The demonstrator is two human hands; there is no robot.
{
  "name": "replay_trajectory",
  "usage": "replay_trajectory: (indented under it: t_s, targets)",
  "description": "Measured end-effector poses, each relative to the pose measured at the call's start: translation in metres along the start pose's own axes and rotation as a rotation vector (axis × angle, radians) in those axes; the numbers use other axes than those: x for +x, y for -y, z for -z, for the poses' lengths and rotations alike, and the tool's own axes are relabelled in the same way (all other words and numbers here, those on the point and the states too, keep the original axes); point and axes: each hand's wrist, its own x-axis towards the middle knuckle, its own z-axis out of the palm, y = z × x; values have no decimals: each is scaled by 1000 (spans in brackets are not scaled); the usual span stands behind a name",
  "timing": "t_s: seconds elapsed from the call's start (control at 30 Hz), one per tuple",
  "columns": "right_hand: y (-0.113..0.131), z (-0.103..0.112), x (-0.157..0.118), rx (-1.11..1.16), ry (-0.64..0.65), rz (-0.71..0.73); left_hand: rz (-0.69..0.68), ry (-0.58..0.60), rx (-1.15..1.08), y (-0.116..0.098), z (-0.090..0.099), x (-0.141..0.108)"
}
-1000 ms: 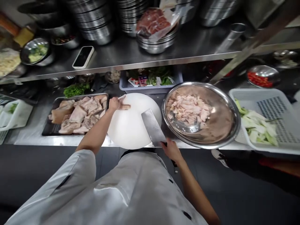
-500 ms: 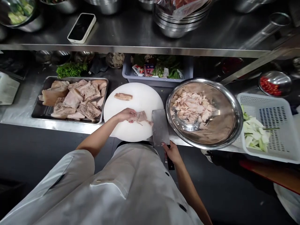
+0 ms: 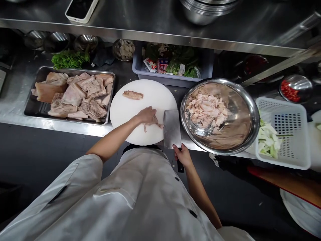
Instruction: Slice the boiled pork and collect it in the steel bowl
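Observation:
On the round white cutting board (image 3: 135, 113), my left hand (image 3: 147, 116) lies over a piece of meat (image 3: 159, 126), its fingers curled on top and partly hiding it. My right hand (image 3: 183, 155) is closed round the handle of a cleaver (image 3: 172, 129), whose wide blade lies flat at the board's right edge, beside the meat. A smaller brown strip of meat (image 3: 132, 95) rests near the board's upper left. Left of the board, a metal tray (image 3: 37, 117) holds large meat pieces. To the right, a big steel bowl (image 3: 235, 134) contains many sliced pieces.
A white basket (image 3: 291, 130) with cut pale green vegetables stands at the right, below a small bowl of chopped red peppers (image 3: 290, 90). Behind the board are a grey-blue bin (image 3: 170, 80) and leafy greens (image 3: 70, 59). A metal shelf edge (image 3: 150, 37) crosses above, holding a phone (image 3: 80, 10).
My left hand has moved right and turned over the meat, covering most of it. The cleaver remains beside the board in my right hand. The view has shifted slightly.

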Motion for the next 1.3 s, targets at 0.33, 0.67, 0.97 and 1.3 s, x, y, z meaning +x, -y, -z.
replay_trajectory:
  t_s: [0.33,0.67,0.97,1.3]
  targets:
    - [-18,-4,-8,22,-13,7,67,-240,-1158,7,31,-44]
    - [-27,4,-17,-22,-18,31,553,-461,-571,46,-50,-105]
    - [35,-21,4,-163,148,172,-104,-524,-120,72,-75,-99]
    - [27,-7,0,-38,26,85,-401,-381,-33,54,-77,-57]
